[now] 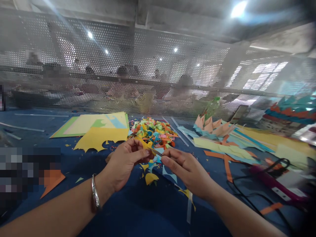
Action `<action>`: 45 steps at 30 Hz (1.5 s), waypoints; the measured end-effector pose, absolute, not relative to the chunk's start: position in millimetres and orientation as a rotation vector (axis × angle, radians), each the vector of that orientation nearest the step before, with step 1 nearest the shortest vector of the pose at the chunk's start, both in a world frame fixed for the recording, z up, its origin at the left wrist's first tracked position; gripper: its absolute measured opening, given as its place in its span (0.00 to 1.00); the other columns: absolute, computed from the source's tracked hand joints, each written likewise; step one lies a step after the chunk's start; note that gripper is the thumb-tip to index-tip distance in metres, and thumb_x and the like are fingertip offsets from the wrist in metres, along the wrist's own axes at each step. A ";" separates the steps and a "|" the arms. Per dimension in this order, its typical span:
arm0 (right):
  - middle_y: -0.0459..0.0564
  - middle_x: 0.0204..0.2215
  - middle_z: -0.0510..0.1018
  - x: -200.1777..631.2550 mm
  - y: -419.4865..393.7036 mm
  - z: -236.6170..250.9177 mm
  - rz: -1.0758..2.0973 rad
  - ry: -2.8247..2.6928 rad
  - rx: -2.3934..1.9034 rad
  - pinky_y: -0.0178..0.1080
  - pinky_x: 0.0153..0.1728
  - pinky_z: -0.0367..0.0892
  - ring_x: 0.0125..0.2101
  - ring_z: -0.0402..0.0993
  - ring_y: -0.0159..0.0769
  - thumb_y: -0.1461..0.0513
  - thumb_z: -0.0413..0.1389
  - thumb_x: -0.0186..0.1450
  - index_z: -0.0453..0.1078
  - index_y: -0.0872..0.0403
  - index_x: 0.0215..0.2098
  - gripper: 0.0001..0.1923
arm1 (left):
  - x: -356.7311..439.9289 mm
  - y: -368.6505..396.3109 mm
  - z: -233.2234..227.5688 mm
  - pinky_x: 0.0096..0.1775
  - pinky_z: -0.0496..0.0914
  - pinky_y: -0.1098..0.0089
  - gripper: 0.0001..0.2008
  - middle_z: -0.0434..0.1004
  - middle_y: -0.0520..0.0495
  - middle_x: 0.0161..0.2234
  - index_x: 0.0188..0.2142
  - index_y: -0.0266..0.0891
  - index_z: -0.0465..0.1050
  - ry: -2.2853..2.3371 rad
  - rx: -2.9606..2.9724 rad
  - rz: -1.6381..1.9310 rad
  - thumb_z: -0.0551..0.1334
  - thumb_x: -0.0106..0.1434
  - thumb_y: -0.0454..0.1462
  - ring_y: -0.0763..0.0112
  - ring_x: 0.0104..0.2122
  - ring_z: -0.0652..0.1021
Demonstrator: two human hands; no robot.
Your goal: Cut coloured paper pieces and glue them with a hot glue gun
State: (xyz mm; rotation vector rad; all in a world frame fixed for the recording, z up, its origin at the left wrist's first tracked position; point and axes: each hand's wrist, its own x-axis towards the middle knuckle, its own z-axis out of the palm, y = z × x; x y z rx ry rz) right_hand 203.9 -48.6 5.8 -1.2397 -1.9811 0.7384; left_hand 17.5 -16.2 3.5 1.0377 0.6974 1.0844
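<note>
My left hand [125,161], with a silver bangle at its wrist, pinches a small piece of yellow paper [143,143] between thumb and fingers. From the right, my right hand [182,168] grips a slim pointed metal tool [156,151], whose tip meets the yellow paper at my left fingertips. Its handle end is hidden in my fingers, so I cannot tell its exact kind. Just beyond both hands lies a pile of small curled paper pieces [154,130] in many colours. Below them a yellow paper scrap [151,178] rests on the dark blue cloth [133,210].
At left, stacked paper sheets [74,123] lie behind a scallop-cut yellow sheet [98,138]. Folded peach paper points [209,125] and paper strips [222,148] are at right, near a purple power strip [278,187] with black cable. A perforated metal screen [148,75] stands behind.
</note>
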 end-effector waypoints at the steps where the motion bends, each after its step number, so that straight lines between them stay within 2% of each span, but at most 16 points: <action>1: 0.40 0.20 0.55 203.9 -48.5 6.1 0.732 -1.982 -1.240 0.35 0.22 0.50 0.21 0.51 0.29 0.52 0.45 0.68 0.60 0.53 0.27 0.17 | 17.3 -16.3 3.6 0.34 0.67 0.73 0.10 0.76 0.51 0.26 0.29 0.36 0.67 0.697 1.033 1.082 0.68 0.51 0.32 0.75 0.27 0.75; 19: 0.41 0.21 0.57 202.3 -47.3 3.4 0.685 -1.985 -1.238 0.34 0.23 0.52 0.22 0.53 0.29 0.53 0.45 0.68 0.60 0.53 0.27 0.16 | 18.0 -17.7 7.9 0.36 0.69 0.72 0.07 0.78 0.49 0.27 0.26 0.35 0.69 0.715 0.946 1.042 0.67 0.53 0.34 0.75 0.27 0.77; 35: 0.41 0.21 0.58 203.4 -48.6 5.9 0.620 -2.010 -1.242 0.34 0.24 0.53 0.22 0.55 0.29 0.54 0.44 0.69 0.62 0.53 0.27 0.16 | 16.8 -17.6 8.5 0.29 0.68 0.80 0.06 0.77 0.50 0.22 0.26 0.35 0.70 0.725 0.923 0.979 0.67 0.54 0.33 0.79 0.25 0.77; 45: 0.41 0.20 0.58 203.8 -49.1 7.6 0.586 -2.013 -1.282 0.34 0.23 0.52 0.21 0.54 0.29 0.53 0.45 0.68 0.63 0.53 0.27 0.16 | 15.9 -14.4 8.1 0.28 0.67 0.80 0.07 0.76 0.51 0.21 0.26 0.35 0.70 0.733 0.911 0.948 0.69 0.52 0.33 0.79 0.23 0.75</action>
